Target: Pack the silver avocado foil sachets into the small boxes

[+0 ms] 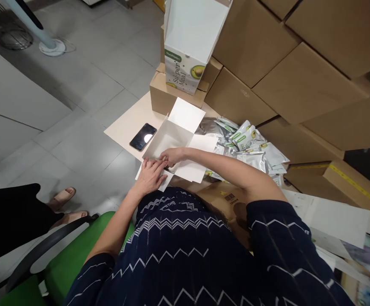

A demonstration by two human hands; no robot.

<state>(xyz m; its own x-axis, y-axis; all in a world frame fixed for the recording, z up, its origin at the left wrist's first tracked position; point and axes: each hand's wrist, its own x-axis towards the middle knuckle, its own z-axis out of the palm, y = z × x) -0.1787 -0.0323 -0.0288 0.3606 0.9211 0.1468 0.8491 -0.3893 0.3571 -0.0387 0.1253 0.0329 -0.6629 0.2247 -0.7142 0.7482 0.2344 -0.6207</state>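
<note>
An open white carton (171, 135) stands on the table with its flaps folded outward. My left hand (151, 175) is closed over its near edge, fingers on the wall and thumb by the near flap. My right hand (173, 156) reaches in at the near end, close to the left fingertips. Its fingers are bent together, and whatever they hold is hidden. A small dark, shiny bit shows below them inside the carton. Silver sachets (245, 138) with green and avocado print lie heaped to the right of the carton.
A phone (143, 137) lies left of the carton on the table (124, 123). Behind, a printed "Super Meal" box (185, 68) sits on a brown carton (169, 94). Brown cartons (300, 80) are stacked at right. A person's sandalled feet (65, 199) show left, near a green chair (73, 250).
</note>
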